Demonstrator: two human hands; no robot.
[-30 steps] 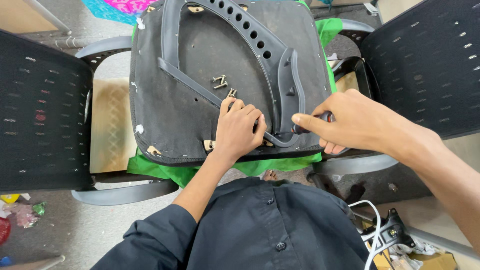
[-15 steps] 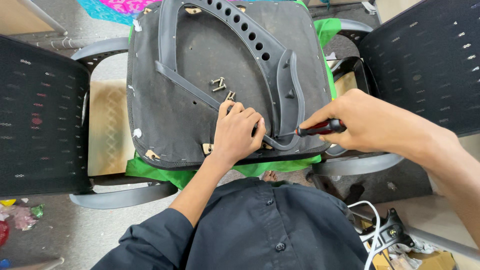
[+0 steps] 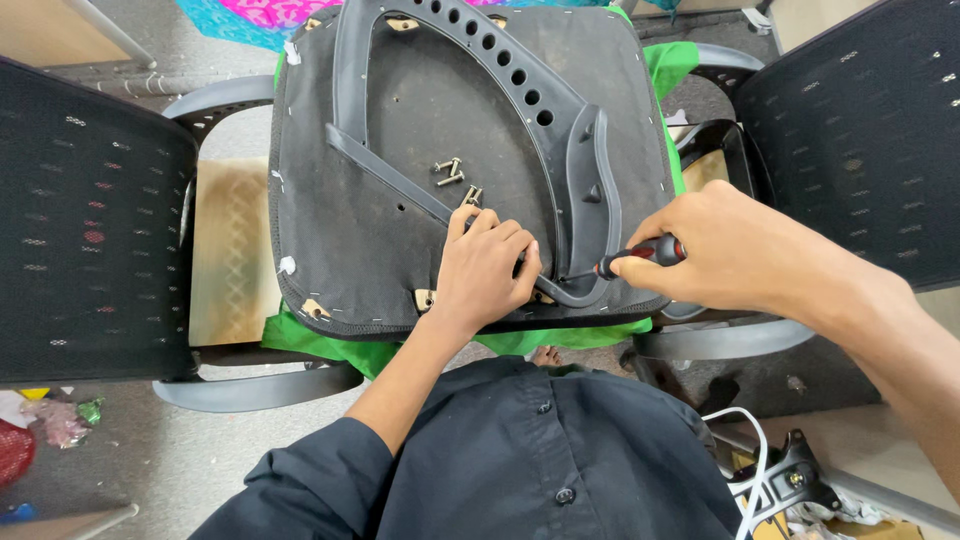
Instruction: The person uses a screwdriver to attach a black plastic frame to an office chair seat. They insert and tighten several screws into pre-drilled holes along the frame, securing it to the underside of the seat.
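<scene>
- Left hand (image 3: 487,268) pressed flat, fingers curled, on grey plastic armrest frame (image 3: 590,190) at its lower corner.
- Right hand (image 3: 735,248) clamped on red-black screwdriver (image 3: 645,255), tip hidden at same corner.
- Frame lies on upturned black seat pad (image 3: 330,240), which rests over a green cloth (image 3: 330,335) on a chair.
- Loose screws (image 3: 450,175) sit on pad, just above left hand.

Black upturned chair seat cushion (image 3: 400,240): fabric underside up, flat, edge stapled. Grey perforated plastic armrest frame (image 3: 500,75): lying across the underside. Red-and-black-handled screwdriver (image 3: 640,255): near-horizontal, tip at the frame's near corner. Loose metal screws (image 3: 450,172): mid-underside.
</scene>
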